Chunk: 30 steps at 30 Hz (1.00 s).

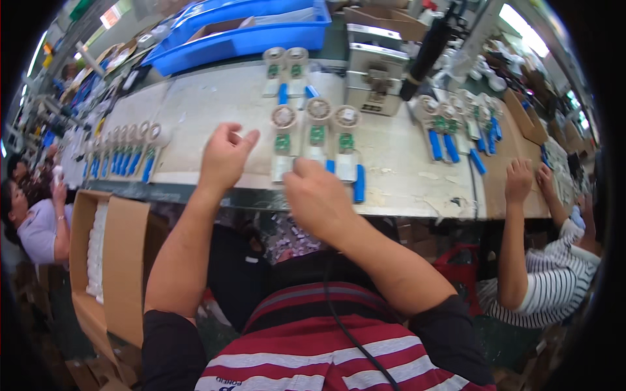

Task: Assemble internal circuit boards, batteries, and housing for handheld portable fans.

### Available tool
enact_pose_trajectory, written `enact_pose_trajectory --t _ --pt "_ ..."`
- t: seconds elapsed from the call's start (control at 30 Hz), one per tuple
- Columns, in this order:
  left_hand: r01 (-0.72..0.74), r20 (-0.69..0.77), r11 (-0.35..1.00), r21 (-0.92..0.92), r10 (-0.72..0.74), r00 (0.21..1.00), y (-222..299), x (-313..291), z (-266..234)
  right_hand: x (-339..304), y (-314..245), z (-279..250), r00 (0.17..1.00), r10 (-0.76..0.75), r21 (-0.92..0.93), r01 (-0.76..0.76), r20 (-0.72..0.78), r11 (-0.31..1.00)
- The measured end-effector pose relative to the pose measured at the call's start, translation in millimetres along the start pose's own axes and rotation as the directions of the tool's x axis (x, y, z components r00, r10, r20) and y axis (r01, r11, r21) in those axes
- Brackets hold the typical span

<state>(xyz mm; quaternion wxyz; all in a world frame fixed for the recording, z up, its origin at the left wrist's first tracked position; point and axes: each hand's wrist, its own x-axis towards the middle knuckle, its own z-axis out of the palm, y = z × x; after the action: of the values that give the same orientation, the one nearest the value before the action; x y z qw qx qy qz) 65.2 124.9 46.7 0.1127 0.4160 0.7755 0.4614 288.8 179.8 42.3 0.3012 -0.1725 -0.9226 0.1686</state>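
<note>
In front of me on the worktable stand three white assemblies, each with a round head (318, 108), a green circuit board (317, 135) and a flat white lower part. Blue cylinders (359, 183) hang at their near ends. My right hand (317, 199) is closed at the near end of the leftmost one (282, 144); its fingertips and anything in them are hidden. To the left of that assembly, my left hand (225, 156) hovers over the table with thumb and fingers apart, holding nothing visible. Two similar assemblies (297, 68) lie just behind.
A row of similar assemblies (124, 148) lies at the left, another cluster (450, 127) at the right. Behind are a blue bin (241, 42) and a metal fixture (375, 78). A cardboard box (124, 260) stands below left. A co-worker's hands (520, 179) are at the right.
</note>
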Motion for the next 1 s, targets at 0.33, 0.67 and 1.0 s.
enact_pose_trajectory --t 0.33,0.67,1.0 --pt "0.368 0.404 0.878 -0.307 -0.229 0.885 6 15 54 7 -1 38 0.997 -0.070 -0.103 0.069 -0.012 0.992" --pt "0.365 0.364 0.211 -0.907 -0.045 0.930 -47 -24 27 3 -15 37 0.970 -0.240 0.196 0.229 0.038 0.954" --pt "0.265 0.280 0.155 -0.952 0.082 0.957 -38 -43 26 8 -23 40 0.985 -0.172 0.217 0.166 0.008 0.962"
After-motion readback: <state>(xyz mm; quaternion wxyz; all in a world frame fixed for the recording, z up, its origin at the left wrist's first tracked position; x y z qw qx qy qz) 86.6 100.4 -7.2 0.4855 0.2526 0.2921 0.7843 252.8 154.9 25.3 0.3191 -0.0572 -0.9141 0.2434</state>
